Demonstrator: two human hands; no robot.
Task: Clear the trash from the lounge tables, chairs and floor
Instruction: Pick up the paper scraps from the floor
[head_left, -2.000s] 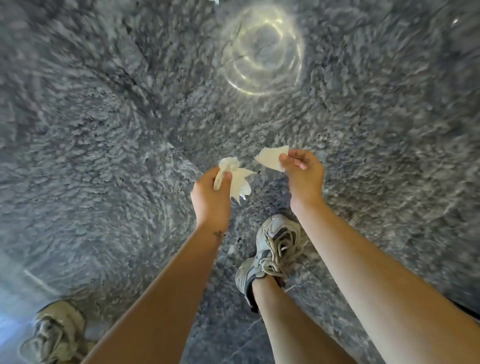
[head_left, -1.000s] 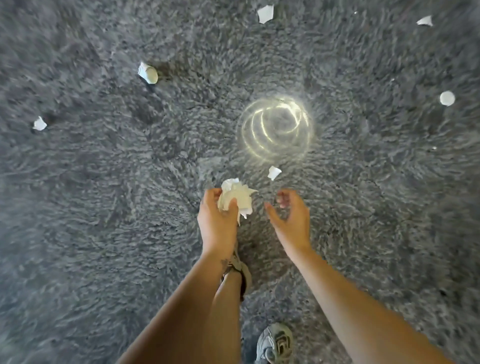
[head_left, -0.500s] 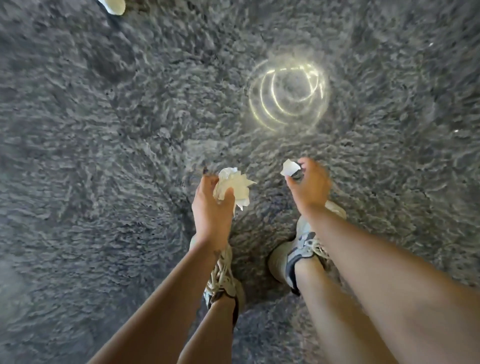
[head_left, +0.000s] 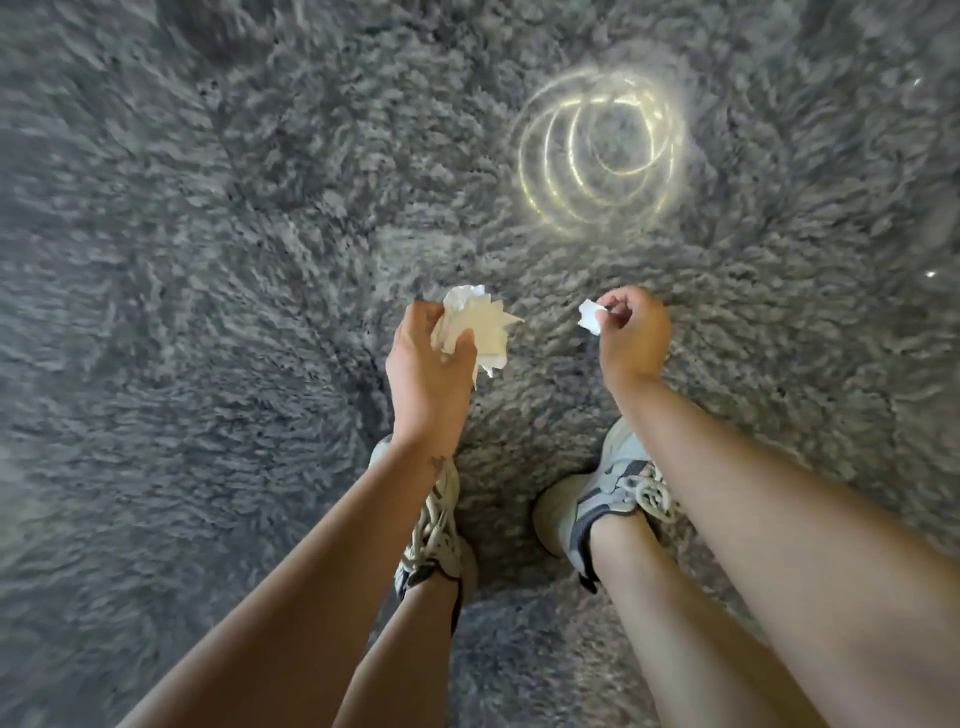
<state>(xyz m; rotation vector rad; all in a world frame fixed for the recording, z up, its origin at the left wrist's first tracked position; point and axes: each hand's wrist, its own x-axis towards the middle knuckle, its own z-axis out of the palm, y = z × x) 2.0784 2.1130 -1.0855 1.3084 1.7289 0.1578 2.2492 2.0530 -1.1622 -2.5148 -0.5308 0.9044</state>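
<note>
1. The left hand (head_left: 428, 364) has its fingers and thumb curled round a wad of crumpled paper (head_left: 480, 325), held above the shaggy grey rug (head_left: 208, 270). White corners of the wad poke out past the thumb.
2. The right hand (head_left: 634, 332) pinches a small paper scrap (head_left: 590, 315) between thumb and fingertips. The scrap is near the wad but apart from it.
3. We judge both pieces to be very light, soft and easily crushed, neither fragile nor slippery. A gentle squeeze is enough to hold them.
4. We would take the scrap by its edge with a fingertip pinch, as it is held here. Then we would press it into the wad so that one hand carries everything.
5. The wad is best gripped round its middle, since loose corners could tear or slip out of a slack grip.
6. The rug's long pile could swallow small bits, so we would pick from it with fingertips pushed into the fibres.
</note>
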